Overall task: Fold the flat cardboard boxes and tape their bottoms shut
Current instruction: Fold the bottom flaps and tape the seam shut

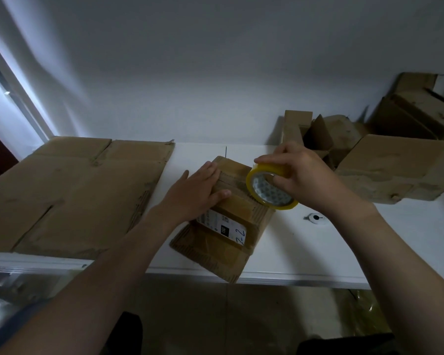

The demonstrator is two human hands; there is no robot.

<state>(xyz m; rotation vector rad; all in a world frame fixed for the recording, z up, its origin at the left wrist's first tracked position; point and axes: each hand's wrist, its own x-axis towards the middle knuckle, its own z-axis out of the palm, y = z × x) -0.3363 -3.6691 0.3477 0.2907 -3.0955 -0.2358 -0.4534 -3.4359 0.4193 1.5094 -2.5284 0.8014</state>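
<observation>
Press the closed flaps down firmly with the left hand, lying flat and straight-fingered on the small box, set mid-way along the white tabletop with a near corner past the front edge. With the right hand, gripping the yellow tape roll by fingers hooked through the core just over the box's right edge, draw the strip straight along the flap seam, probably starting slightly down the side wall. Smooth while pulling to avoid wrinkles, leaving the flat cardboard at left for later.
</observation>
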